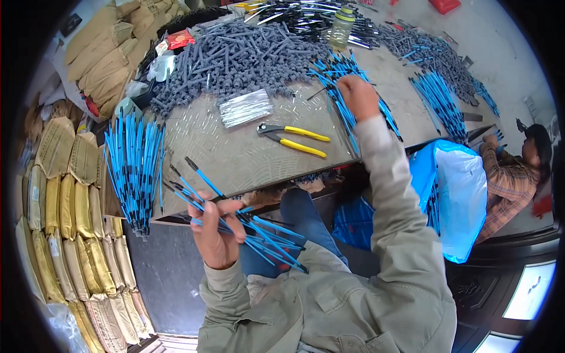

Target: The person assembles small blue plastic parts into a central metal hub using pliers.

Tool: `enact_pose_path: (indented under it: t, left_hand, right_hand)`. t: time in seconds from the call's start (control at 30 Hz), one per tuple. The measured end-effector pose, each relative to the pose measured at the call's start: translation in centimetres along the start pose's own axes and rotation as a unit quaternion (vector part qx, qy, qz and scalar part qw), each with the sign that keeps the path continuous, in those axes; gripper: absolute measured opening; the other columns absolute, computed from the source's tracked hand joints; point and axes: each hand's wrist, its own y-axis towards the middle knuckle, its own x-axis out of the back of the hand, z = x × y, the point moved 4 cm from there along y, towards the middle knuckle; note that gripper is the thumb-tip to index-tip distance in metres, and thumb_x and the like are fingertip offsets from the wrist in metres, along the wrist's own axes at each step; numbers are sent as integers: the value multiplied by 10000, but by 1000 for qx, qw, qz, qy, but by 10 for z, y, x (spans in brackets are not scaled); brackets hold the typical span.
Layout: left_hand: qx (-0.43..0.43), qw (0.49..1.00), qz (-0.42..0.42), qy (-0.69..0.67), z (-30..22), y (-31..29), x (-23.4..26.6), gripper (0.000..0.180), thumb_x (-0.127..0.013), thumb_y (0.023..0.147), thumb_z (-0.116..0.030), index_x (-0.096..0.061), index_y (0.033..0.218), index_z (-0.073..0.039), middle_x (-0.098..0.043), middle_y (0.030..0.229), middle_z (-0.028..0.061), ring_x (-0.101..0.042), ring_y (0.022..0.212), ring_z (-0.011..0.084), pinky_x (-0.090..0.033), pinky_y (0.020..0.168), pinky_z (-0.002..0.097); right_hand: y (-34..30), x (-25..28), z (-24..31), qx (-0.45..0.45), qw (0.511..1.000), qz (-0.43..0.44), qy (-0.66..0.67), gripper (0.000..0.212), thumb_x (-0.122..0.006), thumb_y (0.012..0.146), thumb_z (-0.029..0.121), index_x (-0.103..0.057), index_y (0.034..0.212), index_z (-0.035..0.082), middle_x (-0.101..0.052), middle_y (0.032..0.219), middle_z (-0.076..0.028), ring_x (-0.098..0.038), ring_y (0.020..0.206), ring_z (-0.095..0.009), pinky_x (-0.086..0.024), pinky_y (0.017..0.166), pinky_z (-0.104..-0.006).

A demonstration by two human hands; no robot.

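My left hand (216,230) is closed around a loose bundle of thin blue rods with black ends (268,236), held in front of the table edge above my lap. The rods fan out on both sides of the fingers. My right hand (359,97) has its fingers pinched together over a heap of similar blue rods (341,120) on the table. A thin dark stick (318,93) juts out left of those fingers; whether they grip it I cannot tell. Between the hands lie yellow-handled pliers (294,140) and a stack of silvery strips (246,108).
A large mound of grey plastic pieces (235,59) covers the table's back. Blue rods (135,170) stand bunched at the left edge, more (441,106) at right. A bottle (341,29) stands behind. A blue-white bag (456,194) and another person (512,182) are at right.
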Motion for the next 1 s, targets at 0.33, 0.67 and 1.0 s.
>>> enact_pose_path:
  t: [0.33, 0.67, 1.0]
  left_hand:
    - [102, 993, -16, 58, 17, -7, -11, 217, -405, 963, -270, -448, 1007, -62, -644, 815, 173, -661, 762, 315, -558, 667, 410]
    - [125, 986, 38, 100, 34, -12, 0, 256, -407, 962, -303, -439, 913, -54, -620, 935, 205, -645, 815, 288, -523, 763, 402]
    - [102, 988, 33, 114, 44, -14, -1, 263, -421, 961, -265, -503, 856, -38, -634, 843, 156, -593, 660, 175, -456, 601, 269]
  right_hand:
    - [21, -38, -30, -52, 940, 278, -193, 255, -641, 747, 367, -668, 884, 154, -659, 867, -99, -623, 824, -310, -485, 702, -443]
    - [56, 1, -98, -139, 962, 164, -168, 223, -603, 767, 341, -672, 878, 161, -659, 843, -111, -624, 803, -320, -483, 698, -433]
    - [42, 16, -76, -88, 994, 53, -48, 183, -590, 796, 269, -653, 850, 106, -661, 844, -127, -636, 783, -289, -483, 644, -414]
